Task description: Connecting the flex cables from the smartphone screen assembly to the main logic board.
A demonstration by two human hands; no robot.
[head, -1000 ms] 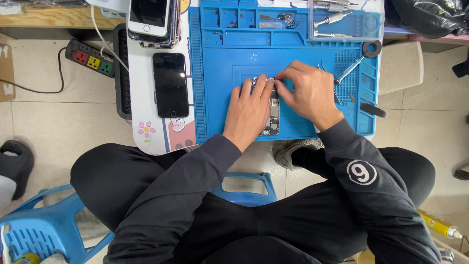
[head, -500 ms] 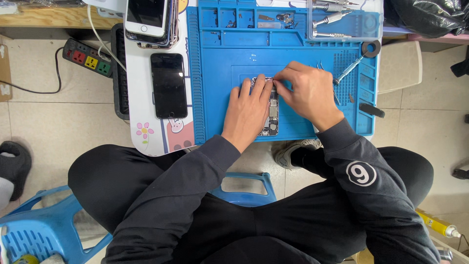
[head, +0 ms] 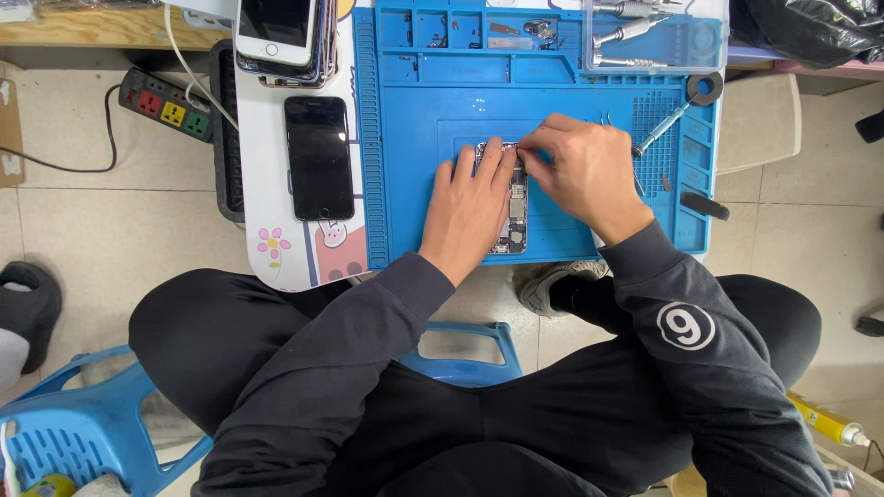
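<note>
**Both hands on the opened phone**

Head view: my left hand [head: 470, 207] lies flat on the opened phone [head: 514, 216], its fingers [head: 486, 166] pressing the phone's left edge onto the blue mat [head: 414, 138]. My right hand [head: 585, 175] pinches at the phone's top end; I cannot tell what the fingertips hold. A black phone [head: 318, 156] lies well left of my fingers; a screwdriver [head: 663, 124] lies just right of them.

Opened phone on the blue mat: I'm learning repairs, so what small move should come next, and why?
Probably lift the right hand slightly, drawing its pinch clear of the opened phone with bare circuitry, since its fingertips pinch at the phone's top edge while the left hand pins it flat on the blue silicone work mat.
</note>
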